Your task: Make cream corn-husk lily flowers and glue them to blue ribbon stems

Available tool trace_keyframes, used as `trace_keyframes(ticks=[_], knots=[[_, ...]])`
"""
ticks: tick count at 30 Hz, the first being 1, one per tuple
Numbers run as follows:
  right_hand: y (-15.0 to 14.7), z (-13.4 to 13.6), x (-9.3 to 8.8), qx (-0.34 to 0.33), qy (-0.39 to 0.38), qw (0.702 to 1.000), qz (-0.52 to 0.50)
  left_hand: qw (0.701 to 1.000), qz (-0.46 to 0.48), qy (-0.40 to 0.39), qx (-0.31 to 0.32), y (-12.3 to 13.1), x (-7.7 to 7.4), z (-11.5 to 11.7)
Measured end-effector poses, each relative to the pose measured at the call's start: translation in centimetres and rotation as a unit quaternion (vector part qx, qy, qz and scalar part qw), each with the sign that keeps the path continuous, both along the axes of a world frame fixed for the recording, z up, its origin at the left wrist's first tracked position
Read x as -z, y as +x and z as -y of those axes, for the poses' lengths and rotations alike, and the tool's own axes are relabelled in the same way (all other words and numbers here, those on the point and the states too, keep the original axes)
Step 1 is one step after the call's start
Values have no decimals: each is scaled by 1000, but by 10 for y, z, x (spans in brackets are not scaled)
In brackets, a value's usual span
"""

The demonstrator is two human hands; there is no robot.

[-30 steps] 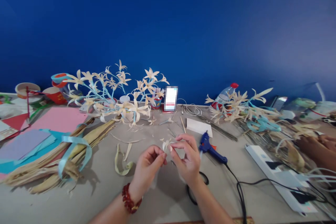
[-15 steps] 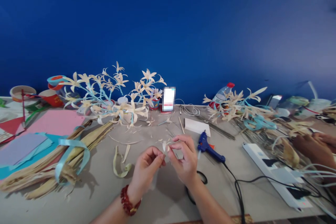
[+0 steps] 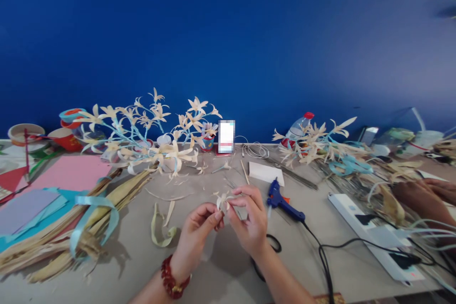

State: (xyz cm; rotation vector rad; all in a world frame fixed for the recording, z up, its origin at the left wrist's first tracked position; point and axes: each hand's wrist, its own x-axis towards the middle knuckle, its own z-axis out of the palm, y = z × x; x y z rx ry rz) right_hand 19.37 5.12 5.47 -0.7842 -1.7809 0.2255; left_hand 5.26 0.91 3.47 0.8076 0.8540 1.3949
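Observation:
Between my hands, just above the grey table, is a small pale husk flower (image 3: 221, 199) with its petals pointing up and outward. My left hand (image 3: 202, 224) pinches it low down between thumb and forefinger; a red bead bracelet circles that wrist. The thumb and fingertips of my right hand (image 3: 248, 218) close on its petals from the right side. The base of the flower is hidden behind my fingers. Close to my right hand lies a blue glue gun (image 3: 285, 202). Black scissors (image 3: 273, 243) are partly covered by my right forearm.
Dried husks (image 3: 114, 199) with a light-blue ribbon (image 3: 116, 218) and coloured paper (image 3: 71, 173) lie to the left. Husk flower sprays (image 3: 142, 118) stand behind. A white power strip (image 3: 374, 240) with trailing cables sits at right, near another person's hands (image 3: 416, 199).
The flower has turned so its spread petals show more clearly between my fingers. Both hands keep their hold. The whole view has shifted slightly.

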Motion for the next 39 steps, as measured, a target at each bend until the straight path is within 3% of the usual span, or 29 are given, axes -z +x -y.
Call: trace_keyframes(ticks=[12, 19, 26, 30, 39], knots=[[0, 1, -6, -9, 4, 1000, -15, 999, 36, -22, 23, 0, -2, 1], [1, 7, 2, -27, -16, 997, -71, 1000, 22, -6, 9, 0, 1, 1], [-5, 5, 6, -138, -112, 964, -199, 999, -32, 25, -11, -1, 2, 2], [-2, 4, 6, -172, -149, 961, -161, 996, -59, 57, -22, -1, -3, 2], [1, 7, 8, -161, -158, 961, -158, 990, -87, 113, -7, -1, -8, 3]])
